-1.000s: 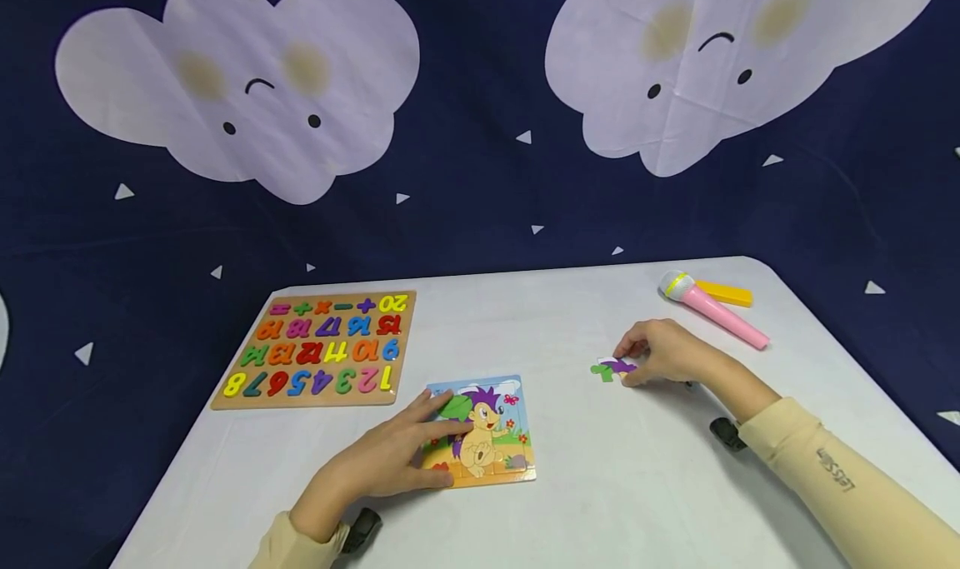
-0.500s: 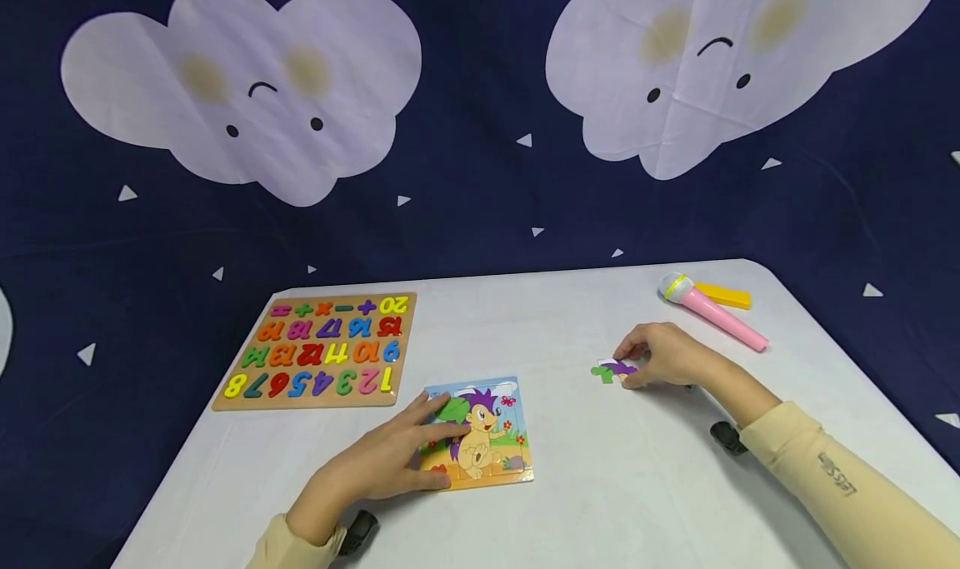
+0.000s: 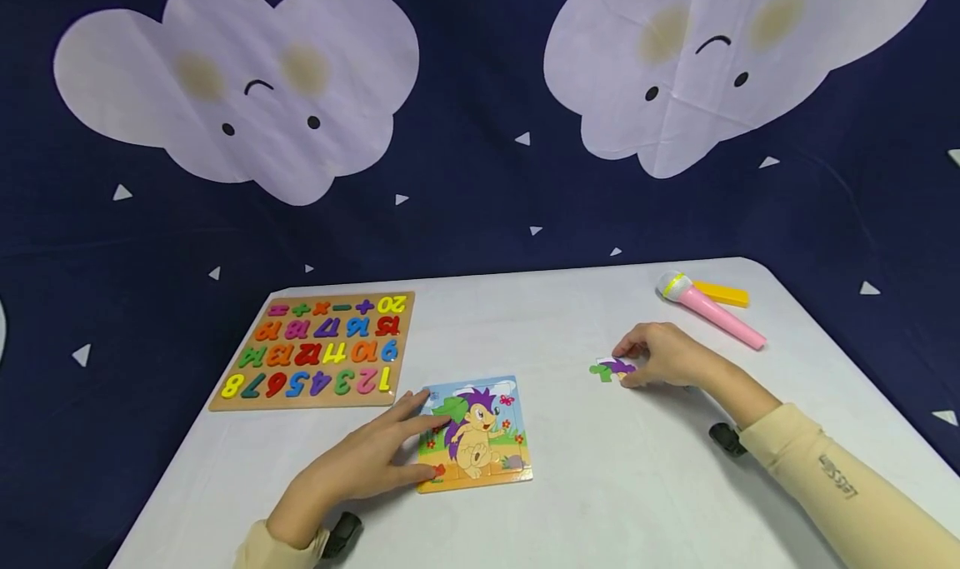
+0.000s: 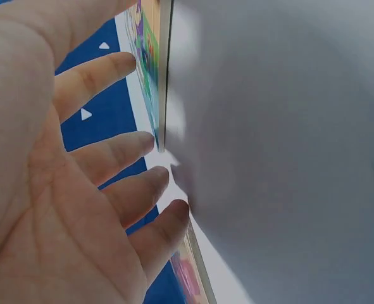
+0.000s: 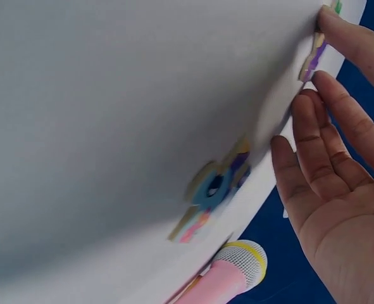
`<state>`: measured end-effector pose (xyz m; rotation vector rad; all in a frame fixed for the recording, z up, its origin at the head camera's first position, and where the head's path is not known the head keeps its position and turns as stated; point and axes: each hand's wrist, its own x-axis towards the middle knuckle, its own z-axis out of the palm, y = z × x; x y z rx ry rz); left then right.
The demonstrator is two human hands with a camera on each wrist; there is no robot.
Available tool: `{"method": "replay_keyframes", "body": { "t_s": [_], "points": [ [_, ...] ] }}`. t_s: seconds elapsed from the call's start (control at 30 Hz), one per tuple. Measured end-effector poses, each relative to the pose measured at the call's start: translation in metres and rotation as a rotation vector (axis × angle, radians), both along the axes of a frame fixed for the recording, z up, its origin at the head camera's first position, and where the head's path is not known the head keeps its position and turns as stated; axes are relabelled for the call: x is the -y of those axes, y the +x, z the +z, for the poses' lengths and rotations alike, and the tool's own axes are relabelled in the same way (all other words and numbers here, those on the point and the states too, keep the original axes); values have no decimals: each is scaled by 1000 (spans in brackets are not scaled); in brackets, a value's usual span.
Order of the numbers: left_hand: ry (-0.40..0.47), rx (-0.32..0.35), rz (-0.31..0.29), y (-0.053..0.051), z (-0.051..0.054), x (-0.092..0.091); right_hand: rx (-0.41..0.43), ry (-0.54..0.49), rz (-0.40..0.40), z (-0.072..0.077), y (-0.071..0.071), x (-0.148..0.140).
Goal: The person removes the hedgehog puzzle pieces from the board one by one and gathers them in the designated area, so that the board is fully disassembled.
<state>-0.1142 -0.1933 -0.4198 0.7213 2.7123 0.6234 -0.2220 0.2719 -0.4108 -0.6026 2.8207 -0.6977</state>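
A square hedgehog puzzle point(image 3: 480, 444) lies on the white table, its left edge partly covered by my left hand point(image 3: 356, 459). That hand's fingers are spread, with the thumb and fingertips resting on the puzzle's left side; in the left wrist view, they point(image 4: 111, 158) stand beside the board's edge point(image 4: 164, 82). Farther right, my right hand point(image 3: 663, 356) pinches a small green and purple jigsaw piece point(image 3: 604, 372) between thumb and fingers, low at the table. The right wrist view has this piece point(image 5: 313, 58) between the thumb and a finger, and another, blurred piece point(image 5: 213, 190) lying apart.
At the back left of the table point(image 3: 570, 486) lies a wooden number board point(image 3: 399, 348) with coloured figures. A pink toy microphone point(image 3: 720, 318) and a yellow block point(image 3: 731, 294) lie at the back right. A dark blue cloud-patterned cloth point(image 3: 480, 94) hangs behind the table.
My left hand has drawn back leftward, uncovering more of the green leaf and hedgehog. The puzzle has shifted slightly left. My right hand and its piece look nearly unchanged.
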Motion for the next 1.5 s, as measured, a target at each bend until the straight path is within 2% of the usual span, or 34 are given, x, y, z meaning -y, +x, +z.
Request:
{"method": "replay_keyframes", "body": {
  "t_s": [0.23, 0.47, 0.67, 0.83, 1.13, 1.4, 1.5],
  "points": [
    [-5, 43, -12, -3, 0, 6, -13, 16, 39, 5, 0, 5],
    [0, 48, -18, -2, 1, 9, -63, -25, 14, 11, 6, 25],
    [-5, 21, -13, -1, 0, 7, -77, -73, 51, 17, 13, 63],
    [-5, -26, 0, -1, -2, 5, -62, -72, 92, 19, 18, 101],
    [8, -79, 30, -1, -3, 2, -7, -74, 136, 12, 29, 159],
    [-7, -139, 93, -1, -7, -3, 32, -132, 196, 8, 36, 200],
    [-24, -125, 139, -1, -8, -4, 56, -145, 198, 5, 36, 212]
  ]
}}
